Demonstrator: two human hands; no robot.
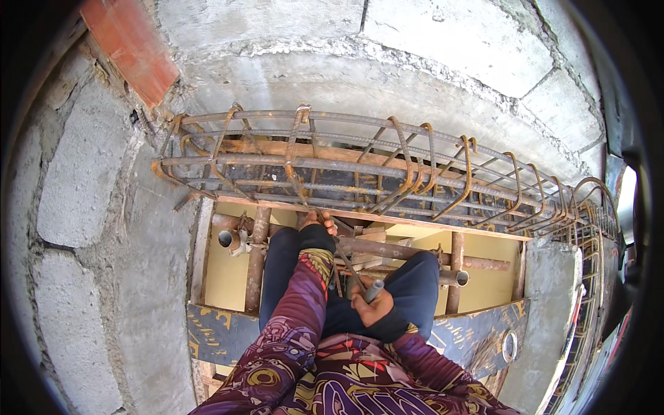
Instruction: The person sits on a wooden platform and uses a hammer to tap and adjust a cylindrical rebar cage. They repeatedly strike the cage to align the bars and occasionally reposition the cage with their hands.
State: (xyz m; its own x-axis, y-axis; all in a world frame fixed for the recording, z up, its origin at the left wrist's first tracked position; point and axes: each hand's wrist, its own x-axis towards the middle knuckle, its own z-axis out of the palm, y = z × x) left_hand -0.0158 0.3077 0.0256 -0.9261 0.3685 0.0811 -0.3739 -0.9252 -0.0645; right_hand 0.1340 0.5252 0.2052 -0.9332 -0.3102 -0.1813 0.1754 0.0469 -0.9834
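Observation:
My left hand (pixel 319 220) is closed at the lower edge of a rusty rebar cage (pixel 360 168), just below its bottom bars. A thin steel rod (pixel 343 257) slants down from its fingers toward my right hand (pixel 371 306). Closer to my body, that right hand wraps round a short grey pipe (pixel 373 290), its round end pointing up out of the fist. How the rod and the pipe meet is hidden by the fingers. Bent stirrups (pixel 403 155) ring the long bars of the cage.
Scaffold pipes (pixel 257 259) cross between my knees and the cage. Behind me lies a dark printed board (pixel 214 335), with wire (pixel 487 349) and a tape roll (pixel 510 345) at its right. Grey block walls (pixel 86 166) stand left and ahead; more rebar (pixel 591 277) rises at right.

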